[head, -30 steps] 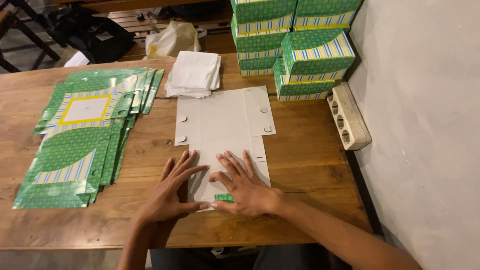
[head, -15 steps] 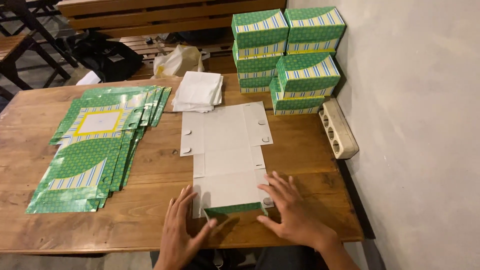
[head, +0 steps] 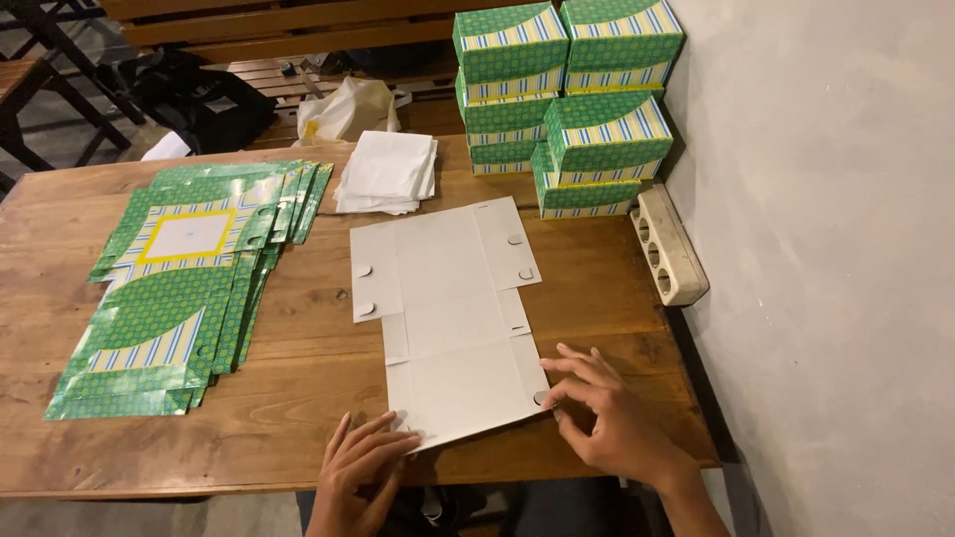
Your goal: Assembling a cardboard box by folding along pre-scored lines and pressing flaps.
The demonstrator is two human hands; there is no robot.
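A: We sit at a wooden worktop [head: 298,338] pushed against a pale wall, with a wooden bench behind its far edge.

B: And the white unfolded carton blank [head: 448,318] lies plain side up in the middle, its near end reaching almost to the near edge, probably so we can work the creases without stretching.

A: Our left hand [head: 360,479] rests at the blank's near left corner, fingers loosely spread and flat, the tips touching the card. We judge that it steadies the sheet.

B: Our right hand [head: 609,418] is at the near right corner. Its grip is pinching the side flap [head: 543,396] between thumb and fingertips, the other fingers fanned above.

A: Neither hand lifts the blank clear; it lies flat on the wood.

B: Toward the left edge sits a fanned stack of green printed flats [head: 179,288], face up, near enough to reach.

A: Near the far edge, just beyond the blank, lies a pile of white folded sheets [head: 388,171], and behind it a crumpled plastic bag [head: 348,107] on the bench.

B: The finished green boxes [head: 567,99] are stacked in the far right corner against the wall, seemingly out of the way. A white power strip [head: 668,245] lies along the right edge beside them.
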